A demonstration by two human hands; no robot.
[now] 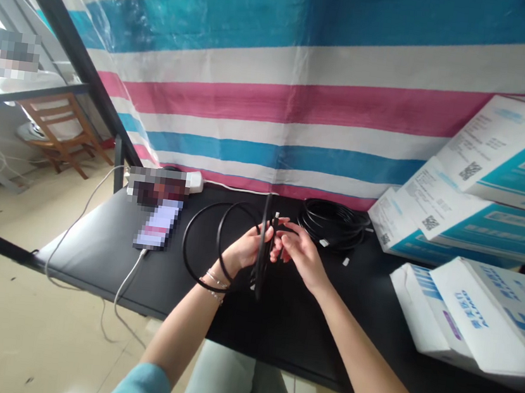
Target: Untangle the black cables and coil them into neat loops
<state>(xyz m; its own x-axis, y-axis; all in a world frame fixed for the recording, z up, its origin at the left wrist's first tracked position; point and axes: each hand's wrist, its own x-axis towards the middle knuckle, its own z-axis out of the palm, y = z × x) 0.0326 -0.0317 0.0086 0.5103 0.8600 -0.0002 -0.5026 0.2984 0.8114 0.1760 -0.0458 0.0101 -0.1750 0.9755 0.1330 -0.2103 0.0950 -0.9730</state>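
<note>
A black cable (pixel 191 220) hangs in loose loops above the black tabletop. My left hand (pixel 250 246) grips the bundled part of it, and some loops fall around my left wrist. A small pale connector end (pixel 277 215) sticks up from the bundle between my hands. My right hand (pixel 302 252) meets the bundle from the right, its fingers bent and pinching at the cable; its fingertips are partly hidden. Just behind my right hand, a second coil of black cable (pixel 333 221) lies on the table, with small white tags (pixel 346 261) near it.
White and blue boxes (pixel 498 181) are stacked at the right, with more boxes (pixel 492 314) in front. A phone (pixel 159 225) with a white cord (pixel 125 282) lies at the left. A striped sheet (pixel 235 104) hangs behind the table (pixel 293 334). A wooden chair (pixel 63 127) stands far left.
</note>
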